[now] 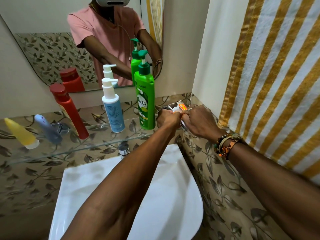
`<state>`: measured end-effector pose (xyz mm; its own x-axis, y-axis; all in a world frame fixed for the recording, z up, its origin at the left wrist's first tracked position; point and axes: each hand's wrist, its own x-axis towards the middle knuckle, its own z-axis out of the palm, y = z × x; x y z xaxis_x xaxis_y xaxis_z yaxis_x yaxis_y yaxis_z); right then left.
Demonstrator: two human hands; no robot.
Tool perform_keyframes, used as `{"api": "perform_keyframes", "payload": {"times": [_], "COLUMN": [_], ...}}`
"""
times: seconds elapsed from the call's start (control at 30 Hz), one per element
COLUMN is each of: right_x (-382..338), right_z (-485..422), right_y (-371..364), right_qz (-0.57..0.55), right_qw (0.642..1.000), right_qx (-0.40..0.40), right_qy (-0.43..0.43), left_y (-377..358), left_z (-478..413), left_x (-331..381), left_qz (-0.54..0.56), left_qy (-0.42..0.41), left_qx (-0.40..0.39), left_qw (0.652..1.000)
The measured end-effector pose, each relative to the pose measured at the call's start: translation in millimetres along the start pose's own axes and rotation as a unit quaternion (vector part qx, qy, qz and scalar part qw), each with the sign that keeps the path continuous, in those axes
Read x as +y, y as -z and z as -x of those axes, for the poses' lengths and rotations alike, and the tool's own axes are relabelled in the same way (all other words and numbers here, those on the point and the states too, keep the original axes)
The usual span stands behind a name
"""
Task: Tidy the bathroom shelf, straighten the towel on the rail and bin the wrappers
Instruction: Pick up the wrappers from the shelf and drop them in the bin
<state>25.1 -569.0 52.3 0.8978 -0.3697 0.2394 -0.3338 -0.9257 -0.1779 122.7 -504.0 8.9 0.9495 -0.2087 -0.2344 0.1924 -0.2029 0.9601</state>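
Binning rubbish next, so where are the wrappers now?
Head view: the wrappers are at the glass shelf's right end, pinched between left hand and right hand, beside the green bottle.

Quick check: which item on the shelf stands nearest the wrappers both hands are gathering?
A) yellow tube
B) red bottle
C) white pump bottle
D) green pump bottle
D: the green pump bottle stands right beside the left hand, which with the right hand grips the wrappers.

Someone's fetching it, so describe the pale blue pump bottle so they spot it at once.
Find the glass shelf under the mirror, above the white basin. The pale blue bottle stands upright between the red bottle and the taller green pump bottle. It alone has a white pump.
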Motion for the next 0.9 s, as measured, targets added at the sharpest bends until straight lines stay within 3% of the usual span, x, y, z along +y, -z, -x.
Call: {"api": "perform_keyframes", "payload": {"times": [0.3, 0.53, 0.9], "right_x": [7.6, 3.3, 1.5], "right_z": [-8.5, -2.6, -1.5], "right_y": [-6.4, -1.9, 4.3], "right_qz": [-0.062, -0.157, -0.342], "right_qw": [0.997, 0.981, 0.913], "right_qx": [0.032, 0.077, 0.096], "right_qy": [-0.044, -0.084, -0.199], "left_y": [-8.5, -2.9, -2.4], "left_z": [-13.6, 2.4, 18.4], "left_x": [-7.9, 5.0, 13.1], "left_qz": [-0.014, 0.005, -0.019], "left_qy": [0.006, 0.019, -0.005], "left_qx": [0.024, -0.005, 0.025], "left_qw": [1.0, 1.0, 0.999]}}
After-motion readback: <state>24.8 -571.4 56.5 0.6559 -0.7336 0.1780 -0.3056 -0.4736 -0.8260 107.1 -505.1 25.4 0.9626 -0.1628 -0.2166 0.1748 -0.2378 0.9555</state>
